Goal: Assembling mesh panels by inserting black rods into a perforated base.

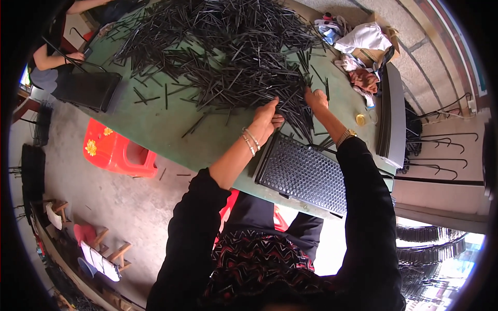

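Note:
A big heap of thin black sticks (244,57) covers much of the green table (174,147). At the heap's near edge, my left hand (267,122) curls its fingers around some of the sticks. To its right, my right hand (317,99) is closed at the heap's side, with stick ends by its fingertips; its inner fingers are partly hidden. More sticks fan toward me between the two hands. Just below them, a black panel with a bubbled surface (303,168) lies at the table's near edge.
Another person's arm (52,59) reaches in at the far left, beside a black panel (96,90). A red plastic stool (116,150) stands left of the table. Cloths (363,78), a small cup (360,119) and a stack of dark sheets (391,114) are at the right.

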The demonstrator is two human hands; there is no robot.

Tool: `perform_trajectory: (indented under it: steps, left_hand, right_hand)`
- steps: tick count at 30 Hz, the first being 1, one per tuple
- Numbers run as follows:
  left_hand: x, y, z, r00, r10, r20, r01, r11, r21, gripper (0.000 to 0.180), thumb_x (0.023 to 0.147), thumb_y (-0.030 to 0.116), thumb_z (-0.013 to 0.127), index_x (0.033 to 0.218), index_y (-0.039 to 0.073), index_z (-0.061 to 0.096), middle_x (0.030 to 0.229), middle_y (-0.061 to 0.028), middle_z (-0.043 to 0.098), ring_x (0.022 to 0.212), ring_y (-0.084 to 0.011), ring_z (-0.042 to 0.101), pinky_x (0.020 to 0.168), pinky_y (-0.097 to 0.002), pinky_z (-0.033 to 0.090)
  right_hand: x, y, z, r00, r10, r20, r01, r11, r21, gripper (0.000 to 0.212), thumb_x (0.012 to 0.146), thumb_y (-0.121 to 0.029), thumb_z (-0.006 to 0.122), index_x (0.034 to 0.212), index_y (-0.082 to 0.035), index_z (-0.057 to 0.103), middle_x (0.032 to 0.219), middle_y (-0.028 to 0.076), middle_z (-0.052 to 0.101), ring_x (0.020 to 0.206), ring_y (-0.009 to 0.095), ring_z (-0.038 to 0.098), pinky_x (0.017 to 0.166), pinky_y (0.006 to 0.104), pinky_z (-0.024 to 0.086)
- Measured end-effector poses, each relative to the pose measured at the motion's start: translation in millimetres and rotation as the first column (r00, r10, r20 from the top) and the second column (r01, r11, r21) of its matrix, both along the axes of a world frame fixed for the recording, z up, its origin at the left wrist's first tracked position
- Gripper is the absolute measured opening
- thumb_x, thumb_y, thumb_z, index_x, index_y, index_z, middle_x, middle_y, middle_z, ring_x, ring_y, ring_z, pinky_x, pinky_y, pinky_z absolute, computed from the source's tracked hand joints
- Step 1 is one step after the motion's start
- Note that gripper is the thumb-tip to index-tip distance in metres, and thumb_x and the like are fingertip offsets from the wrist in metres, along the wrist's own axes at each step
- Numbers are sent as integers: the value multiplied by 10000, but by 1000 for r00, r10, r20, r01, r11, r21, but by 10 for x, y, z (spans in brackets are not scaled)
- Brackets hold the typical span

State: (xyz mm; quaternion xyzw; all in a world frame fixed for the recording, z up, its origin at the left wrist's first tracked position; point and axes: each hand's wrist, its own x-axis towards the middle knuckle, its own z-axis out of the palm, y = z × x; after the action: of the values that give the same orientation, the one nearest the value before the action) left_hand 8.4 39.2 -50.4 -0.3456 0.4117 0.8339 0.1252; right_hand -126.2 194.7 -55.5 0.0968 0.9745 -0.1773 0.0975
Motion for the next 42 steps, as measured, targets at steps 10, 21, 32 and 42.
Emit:
perform_trajectory:
  steps: [10,21,32,42]
  left_hand:
    - [-462,168,-38,1000,5,-14,-6,993,-117,517,928,528,510,1122,52,567,1046,-95,626,901,-251,631,770,-514,508]
    - [-375,166,104,981,41,-191,-32,998,50,284,948,311,553,1015,39,598,976,-72,639,862,-206,628,706,-444,485]
    - [-76,38,989,828,172,-534,33,935,353,381,867,460,651,989,101,611,841,4,585,749,-115,538,590,-295,438]
    - [-83,-390,744,796,340,-502,-122,901,417,262,849,338,676,866,87,604,830,-38,628,811,-159,617,787,-317,525]
  right_hand:
    - [-18,-150,379,929,135,345,-12,942,-336,604,886,-558,523,1012,16,661,834,123,653,737,265,629,745,411,526]
    - [178,-280,681,865,471,174,-320,785,-531,442,934,-337,555,1137,54,591,1041,117,655,892,190,607,796,324,469]
    - [753,-377,1611,698,582,-416,-669,738,-88,279,887,-196,544,1056,22,585,932,262,647,905,404,627,757,427,484]
    - [1360,-826,1164,252,731,-634,-748,563,352,450,895,-141,536,1323,-38,442,1133,181,624,1010,362,594,878,409,472]
